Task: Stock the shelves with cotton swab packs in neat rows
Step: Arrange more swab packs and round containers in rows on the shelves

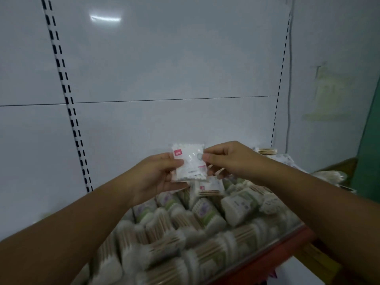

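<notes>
Fingers [173, 162] of the left hand [153, 177] and right hand [232, 159] are pinched on a cotton swab pack [191, 167] at mid-frame; heaped packs [197, 225] beneath are blurred, cut off below.

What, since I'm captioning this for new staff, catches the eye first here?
Centre frame, the left hand and right hand together pinch one small white cotton swab pack with a red label, held up before the white back panel. Below them, a jumbled heap of swab packs fills the shelf behind its red front edge, not yet in rows.
</notes>
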`<state>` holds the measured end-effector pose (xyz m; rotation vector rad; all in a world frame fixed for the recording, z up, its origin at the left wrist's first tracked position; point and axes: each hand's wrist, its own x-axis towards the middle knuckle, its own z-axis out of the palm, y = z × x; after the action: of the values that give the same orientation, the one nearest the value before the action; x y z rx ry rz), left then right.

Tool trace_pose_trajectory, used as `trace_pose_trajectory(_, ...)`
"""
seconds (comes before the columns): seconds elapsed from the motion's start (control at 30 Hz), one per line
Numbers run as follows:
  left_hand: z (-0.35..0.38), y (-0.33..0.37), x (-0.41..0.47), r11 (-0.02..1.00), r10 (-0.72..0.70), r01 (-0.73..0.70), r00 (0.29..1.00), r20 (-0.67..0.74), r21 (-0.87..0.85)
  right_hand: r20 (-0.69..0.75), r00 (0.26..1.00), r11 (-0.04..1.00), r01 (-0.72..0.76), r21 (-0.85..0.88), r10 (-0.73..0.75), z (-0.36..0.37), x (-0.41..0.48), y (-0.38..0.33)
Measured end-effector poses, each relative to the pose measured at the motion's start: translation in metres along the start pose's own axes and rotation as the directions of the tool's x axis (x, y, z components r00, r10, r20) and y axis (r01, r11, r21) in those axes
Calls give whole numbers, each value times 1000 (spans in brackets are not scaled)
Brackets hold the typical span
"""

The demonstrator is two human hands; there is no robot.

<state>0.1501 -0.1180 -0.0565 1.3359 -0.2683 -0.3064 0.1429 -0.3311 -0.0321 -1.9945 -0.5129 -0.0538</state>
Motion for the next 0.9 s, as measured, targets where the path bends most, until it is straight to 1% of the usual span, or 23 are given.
trace_pose_trajectory(0.07, -3, 0, 3, 999, -8, 5, 998, -63, -54, -37, 999, 1000, -19, 17, 19, -13, 0, 8)
trace_pose_trajectory(0.1, -6, -1, 4, 996, -26, 17, 995, -95, -87, -60, 998, 999, -38, -28, 36, -17, 0, 14)
trace_pose_trajectory(0.13, -10, -1, 4, 992, -44, 27, 990, -134, -126, -83, 996, 984, -50, -170, 36, -21, 2, 20)
trace_pose_trajectory(0.17, -13, -1, 3, 986, -58, 29, 982, -178, -161, -82, 997, 917, -44, -395, 12, -24, 5, 27)
trace_pose_trajectory(0.2, -17, -2, 2, 982, -65, 23, 973, -222, -186, -42, 999, 784, -15, -620, -15, -24, 9, 33)
trace_pose_trajectory(0.23, -19, -4, 1, 980, -70, 17, 962, -263, -199, 20, 1000, 639, 31, -768, -24, -20, 11, 38)
trace_pose_trajectory(0.27, -22, -6, -1, 979, -75, 14, 952, -296, -203, 69, 998, 541, 63, -838, -9, -16, 13, 43)
trace_pose_trajectory(0.3, -24, -8, -2, 980, -87, 23, 943, -322, -198, 100, 995, 491, 79, -867, 18, -10, 15, 46)
trace_pose_trajectory(0.33, -26, -11, -4, 982, -103, 41, 933, -345, -183, 119, 992, 463, 90, -882, 35, -5, 17, 49)
trace_pose_trajectory(0.37, -27, -13, -5, 984, -122, 63, 923, -366, -169, 136, 991, 433, 113, -894, 21, 0, 19, 53)
trace_pose_trajectory(0.47, -31, -17, -9, 980, -163, 100, 900, -404, -172, 169, 976, 311, 204, -928, -135, 7, 22, 51)
trace_pose_trajectory(0.5, -33, -17, -10, 980, -157, 89, 897, -414, -178, 160, 968, 312, 215, -926, -191, 5, 22, 48)
trace_pose_trajectory(0.53, -34, -17, -11, 980, -141, 66, 894, -425, -187, 120, 962, 366, 207, -907, -247, 2, 23, 44)
trace_pose_trajectory(0.6, -32, -18, -10, 979, -104, 19, 900, -424, -201, -15, 931, 546, 201, -814, -364, -1, 22, 28)
trace_pose_trajectory(0.63, -29, -17, -9, 981, -86, 8, 912, -402, -192, -83, 897, 617, 229, -753, -434, 1, 22, 20)
trace_pose_trajectory(0.67, -24, -17, -9, 982, -67, -2, 930, -362, -187, -135, 862, 671, 272, -690, -489, 7, 23, 12)
trace_pose_trajectory(0.7, -18, -16, -8, 979, -48, -15, 951, -305, -202, -162, 843, 709, 310, -633, -513, 16, 24, 4)
trace_pose_trajectory(0.77, -11, -14, -9, 972, 21, -67, 979, -201, -223, -142, 850, 755, 359, -548, -508, 40, 28, -4)
trace_pose_trajectory(0.8, -10, -13, -9, 972, 67, -110, 977, -202, -209, -109, 855, 763, 387, -518, -508, 51, 31, -6)
trace_pose_trajectory(0.83, -11, -13, -10, 970, 113, -161, 963, -246, -184, -89, 852, 769, 415, -486, -516, 60, 35, -6)
trace_pose_trajectory(0.87, -15, -12, -12, 966, 152, -209, 934, -322, -151, -100, 846, 779, 427, -460, -523, 64, 40, -5)
trace_pose_trajectory(0.9, -22, -12, -16, 963, 160, -234, 897, -412, -134, -130, 845, 784, 410, -466, -519, 66, 47, -2)
